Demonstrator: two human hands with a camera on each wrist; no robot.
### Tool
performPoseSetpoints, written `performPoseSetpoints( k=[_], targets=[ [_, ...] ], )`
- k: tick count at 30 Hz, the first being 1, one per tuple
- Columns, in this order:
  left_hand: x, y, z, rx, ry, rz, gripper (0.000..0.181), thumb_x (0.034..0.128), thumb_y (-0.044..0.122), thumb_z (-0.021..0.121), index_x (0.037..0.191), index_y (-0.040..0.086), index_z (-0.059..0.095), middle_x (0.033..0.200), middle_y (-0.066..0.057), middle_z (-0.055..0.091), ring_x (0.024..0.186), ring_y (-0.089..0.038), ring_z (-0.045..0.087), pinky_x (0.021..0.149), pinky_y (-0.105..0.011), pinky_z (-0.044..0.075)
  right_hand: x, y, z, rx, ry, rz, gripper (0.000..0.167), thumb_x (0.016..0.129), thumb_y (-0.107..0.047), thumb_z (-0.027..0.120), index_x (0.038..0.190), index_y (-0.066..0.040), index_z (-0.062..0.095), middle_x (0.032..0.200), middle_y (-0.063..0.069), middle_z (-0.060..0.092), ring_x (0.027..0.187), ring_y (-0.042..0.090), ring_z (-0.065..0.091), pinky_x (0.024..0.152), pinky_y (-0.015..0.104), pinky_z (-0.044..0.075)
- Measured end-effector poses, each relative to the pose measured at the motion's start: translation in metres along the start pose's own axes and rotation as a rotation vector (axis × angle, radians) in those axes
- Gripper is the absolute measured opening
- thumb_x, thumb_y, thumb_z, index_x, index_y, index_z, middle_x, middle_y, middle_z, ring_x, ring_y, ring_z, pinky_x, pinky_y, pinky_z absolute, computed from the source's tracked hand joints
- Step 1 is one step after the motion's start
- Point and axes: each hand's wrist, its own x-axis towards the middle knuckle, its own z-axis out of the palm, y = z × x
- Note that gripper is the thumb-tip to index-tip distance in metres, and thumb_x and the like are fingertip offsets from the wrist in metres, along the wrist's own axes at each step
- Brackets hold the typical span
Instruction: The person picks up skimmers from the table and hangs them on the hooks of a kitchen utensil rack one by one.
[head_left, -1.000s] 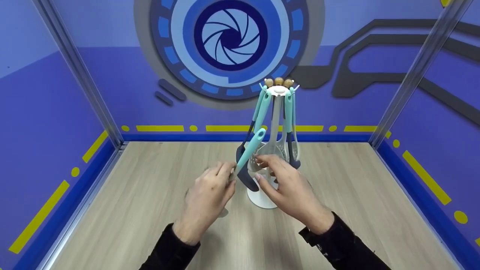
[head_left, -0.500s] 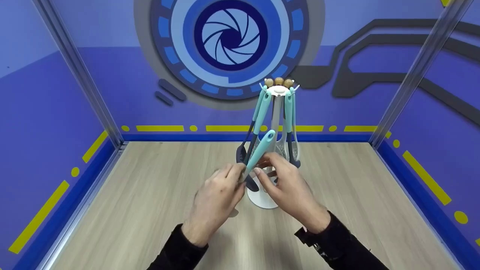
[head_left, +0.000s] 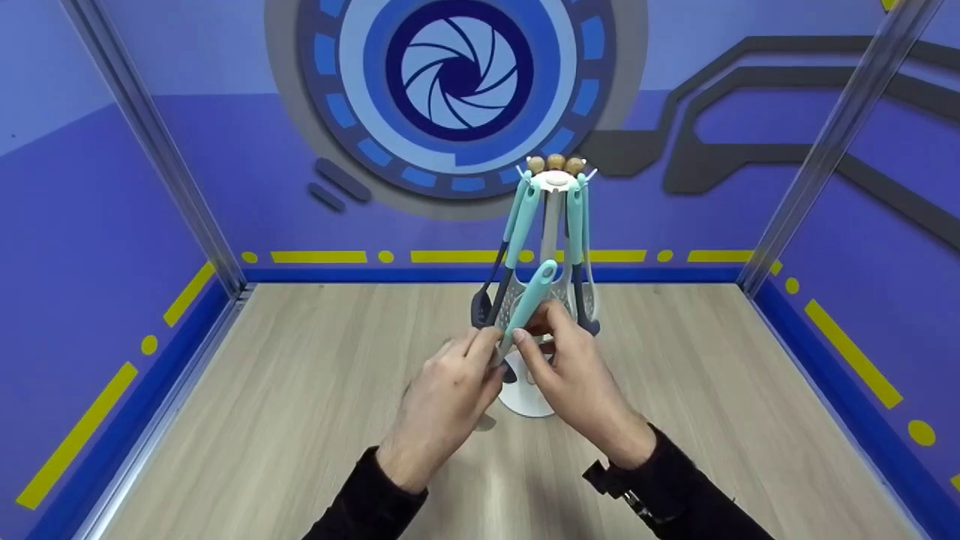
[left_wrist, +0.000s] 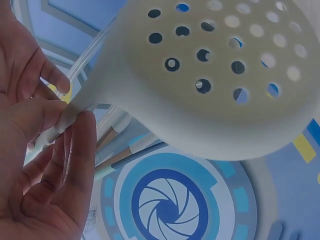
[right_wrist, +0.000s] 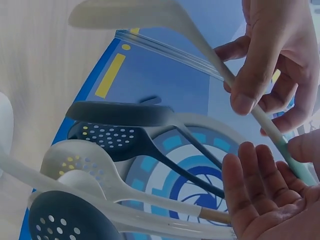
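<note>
My left hand point(head_left: 450, 382) pinches the pale shaft of a skimmer point(head_left: 534, 294) with a turquoise handle. In the left wrist view, the skimmer's broad, off-white perforated head point(left_wrist: 200, 127) fills the upper right. The handle tilts up and to the right, in front of a white utensil stand point(head_left: 555, 181). My right hand point(head_left: 583, 382) is at the handle's lower part, its thumb against or very near it. The right wrist view shows that hand's fingers point(right_wrist: 265, 175) mostly straight, not wrapped round the handle. My left hand hides the skimmer's head in the head view.
Several utensils hang on the stand, among them a dark slotted turner point(right_wrist: 107, 140), a dark ladle-like tool point(right_wrist: 120, 114) and a pale perforated spoon point(right_wrist: 80, 152). The stand's round white base point(head_left: 527, 401) rests on a wooden table point(head_left: 360, 352). Blue printed panels enclose the back and sides.
My left hand has carried the skimmer to the right, toward the stand and my right hand. My right hand has stayed near the same spot, its thumb now by the handle.
</note>
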Motion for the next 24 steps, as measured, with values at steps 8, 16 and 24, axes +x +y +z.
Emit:
performPoseSetpoints(
  k=[8,16,24],
  targets=[
    [0.001,0.001,0.004,-0.059,-0.003,-0.001,0.038,0.0933,0.017,0.072,0.127,0.016,0.056,0.098,0.006,0.056,0.080,-0.008,0.053,0.065,-0.023,0.051,-0.001,-0.005,-0.002,0.087,0.029,0.019,0.026,0.104,-0.024,0.056,0.128,-0.019,0.051,0.108,-0.006,0.064,0.099,0.006,0.064,0.075,0.031,0.057],
    [0.002,0.000,0.004,-0.122,-0.028,0.000,0.042,0.0943,0.019,0.071,0.132,0.016,0.055,0.101,0.006,0.057,0.086,-0.005,0.056,0.070,-0.020,0.052,0.000,-0.015,-0.006,0.142,0.035,0.058,0.027,0.103,-0.013,0.056,0.129,-0.013,0.050,0.107,0.001,0.063,0.097,0.012,0.065,0.076,0.033,0.058],
    [0.003,0.001,0.003,-0.135,-0.040,0.017,0.040,0.0967,0.023,0.069,0.133,0.016,0.055,0.102,0.005,0.059,0.090,-0.007,0.062,0.075,-0.019,0.053,0.004,-0.038,-0.014,0.191,0.051,0.041,0.026,0.104,-0.003,0.051,0.129,-0.005,0.048,0.108,0.013,0.060,0.099,0.021,0.066,0.080,0.037,0.059]
  ],
)
